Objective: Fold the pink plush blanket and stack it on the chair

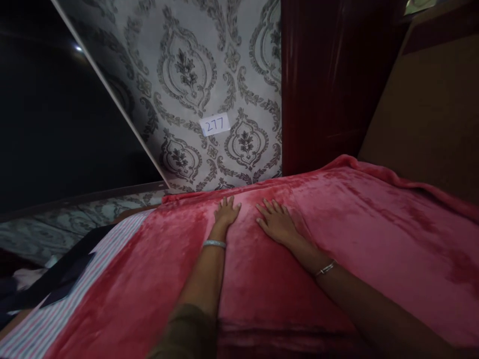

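A plush red-pink blanket [254, 284] is spread before me, reaching back to the wall. Near its far edge my left hand [226, 213] lies flat on the pile, fingers spread. To the right of it, my right hand [277, 222] also rests palm down with the fingers apart, a little gap between the two hands. Neither hand grips anything. Folds in stacked layers show at the blanket's near edge, partly in shadow. Along the left, a striped sheet [112, 244] comes out from under the blanket.
Behind the blanket stands a patterned papered wall [187, 70] with a paper label [215, 124] reading 277. A dark red glossy panel [329, 89] and a brown board [430, 109] rise at right. A large black screen-like panel [67, 124] leans at left. A dark flat item [69, 279] lies on the sheet.
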{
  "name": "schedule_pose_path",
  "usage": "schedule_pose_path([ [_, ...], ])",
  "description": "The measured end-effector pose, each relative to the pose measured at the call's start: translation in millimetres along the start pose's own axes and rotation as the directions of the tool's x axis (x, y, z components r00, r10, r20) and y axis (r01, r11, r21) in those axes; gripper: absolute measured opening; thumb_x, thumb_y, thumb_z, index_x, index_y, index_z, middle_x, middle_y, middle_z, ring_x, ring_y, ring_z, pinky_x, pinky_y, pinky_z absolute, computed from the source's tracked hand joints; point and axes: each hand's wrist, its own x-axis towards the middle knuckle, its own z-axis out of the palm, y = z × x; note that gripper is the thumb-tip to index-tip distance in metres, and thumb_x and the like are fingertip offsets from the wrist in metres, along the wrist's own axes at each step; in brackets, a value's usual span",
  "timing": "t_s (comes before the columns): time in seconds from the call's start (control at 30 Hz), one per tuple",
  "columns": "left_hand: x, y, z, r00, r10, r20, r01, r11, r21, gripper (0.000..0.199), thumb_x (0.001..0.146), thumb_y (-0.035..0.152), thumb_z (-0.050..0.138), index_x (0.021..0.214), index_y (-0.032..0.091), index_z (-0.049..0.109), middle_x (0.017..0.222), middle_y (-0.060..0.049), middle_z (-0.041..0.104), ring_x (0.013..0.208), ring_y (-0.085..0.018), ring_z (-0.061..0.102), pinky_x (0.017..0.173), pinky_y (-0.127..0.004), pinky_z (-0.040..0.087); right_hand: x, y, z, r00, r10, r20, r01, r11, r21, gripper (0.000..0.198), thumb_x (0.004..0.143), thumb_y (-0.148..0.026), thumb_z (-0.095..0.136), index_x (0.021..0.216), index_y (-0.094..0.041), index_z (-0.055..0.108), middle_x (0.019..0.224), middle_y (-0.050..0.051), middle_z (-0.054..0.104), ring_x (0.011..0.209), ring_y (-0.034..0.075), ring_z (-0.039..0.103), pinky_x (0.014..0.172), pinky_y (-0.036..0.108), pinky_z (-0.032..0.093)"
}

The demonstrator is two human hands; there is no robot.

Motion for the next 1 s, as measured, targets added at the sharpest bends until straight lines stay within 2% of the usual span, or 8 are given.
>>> schedule_pose_path([
  [0.17, -9, -35, -2, 0.999, -0.014, -0.039, 0.012, 0.999, -0.047, 0.061, 0.101, 0.047, 0.03, 0.156, 0.02, 0.032, 0.161, -0.013, 0.033, 0.15, -0.031, 0.027, 0.12, -0.056, 0.021, -1, 1, 3, 1.0, -0.02, -0.016, 0.02, 0.999, -0.03, 0.059, 0.1, -0.043, 0.036, 0.156, -0.024, 0.036, 0.164, 0.009, 0.026, 0.149, 0.034, 0.023, 0.119, 0.054, 0.018],
  [0.23, -18, -48, -1, 0.996, 0.001, -0.09, -0.007, 0.998, -0.06, 0.054, 0.102, 0.039, 0.032, 0.15, 0.018, 0.043, 0.157, -0.012, 0.042, 0.147, -0.026, 0.035, 0.12, -0.046, 0.026, -1, 2, 5, 0.999, -0.023, -0.033, 0.021, 0.999, -0.045, 0.058, 0.1, -0.043, 0.035, 0.155, -0.024, 0.037, 0.163, 0.008, 0.028, 0.149, 0.034, 0.024, 0.119, 0.054, 0.02],
  [0.3, -27, -62, -3, 0.988, 0.006, -0.156, -0.018, 0.997, -0.071, 0.045, 0.1, 0.028, 0.035, 0.138, 0.017, 0.058, 0.145, -0.012, 0.057, 0.137, -0.022, 0.048, 0.116, -0.037, 0.034, 0, 3, 9, 0.998, -0.028, -0.055, 0.024, 0.997, -0.067, 0.059, 0.099, -0.043, 0.035, 0.154, -0.024, 0.039, 0.162, 0.009, 0.031, 0.148, 0.034, 0.027, 0.118, 0.055, 0.022],
  [0.4, -31, -84, -10, 0.968, -0.029, -0.249, 0.007, 0.996, -0.09, 0.04, 0.095, 0.013, 0.038, 0.12, 0.016, 0.069, 0.125, -0.012, 0.07, 0.119, -0.021, 0.061, 0.106, -0.033, 0.043, 2, 5, 16, 0.996, -0.038, -0.087, 0.03, 0.995, -0.097, 0.059, 0.099, -0.044, 0.035, 0.153, -0.024, 0.041, 0.161, 0.01, 0.034, 0.146, 0.034, 0.031, 0.117, 0.055, 0.024],
  [0.53, -12, -97, -20, 0.957, -0.022, -0.291, -0.016, 0.992, -0.127, 0.034, 0.093, 0.009, 0.044, 0.114, 0.014, 0.071, 0.118, -0.012, 0.071, 0.112, -0.019, 0.063, 0.102, -0.03, 0.046, 4, 8, 22, 0.995, -0.039, -0.097, 0.028, 0.994, -0.106, 0.058, 0.099, -0.046, 0.034, 0.152, -0.025, 0.043, 0.16, 0.009, 0.036, 0.146, 0.033, 0.032, 0.117, 0.054, 0.025],
  [0.73, 32, -81, -16, 0.964, 0.07, -0.258, -0.125, 0.97, -0.207, 0.039, 0.086, 0.008, 0.058, 0.123, 0.018, 0.068, 0.13, -0.01, 0.064, 0.119, -0.019, 0.059, 0.104, -0.028, 0.043, 4, 11, 22, 0.995, -0.051, -0.083, 0.039, 0.989, -0.141, 0.059, 0.098, -0.047, 0.034, 0.152, -0.025, 0.044, 0.16, 0.009, 0.035, 0.146, 0.033, 0.033, 0.117, 0.054, 0.028],
  [0.87, 48, -81, -5, 0.968, 0.041, -0.248, -0.116, 0.949, -0.294, 0.022, 0.084, 0.01, 0.059, 0.096, 0.019, 0.075, 0.114, -0.01, 0.071, 0.11, -0.023, 0.062, 0.101, -0.033, 0.044, 5, 13, 26, 0.997, -0.034, -0.068, 0.023, 0.989, -0.147, 0.059, 0.098, -0.048, 0.034, 0.152, -0.026, 0.043, 0.162, 0.007, 0.032, 0.147, 0.032, 0.031, 0.117, 0.055, 0.027],
  [1.0, 60, -92, 3, 0.956, -0.068, -0.286, -0.068, 0.895, -0.441, 0.014, 0.082, 0.009, 0.058, 0.077, 0.016, 0.069, 0.089, -0.009, 0.072, 0.092, -0.022, 0.064, 0.091, -0.034, 0.047, 7, 16, 31, 0.997, -0.017, -0.075, 0.005, 0.989, -0.148, 0.059, 0.098, -0.048, 0.034, 0.154, -0.029, 0.04, 0.162, 0.005, 0.031, 0.149, 0.03, 0.028, 0.118, 0.056, 0.027],
])
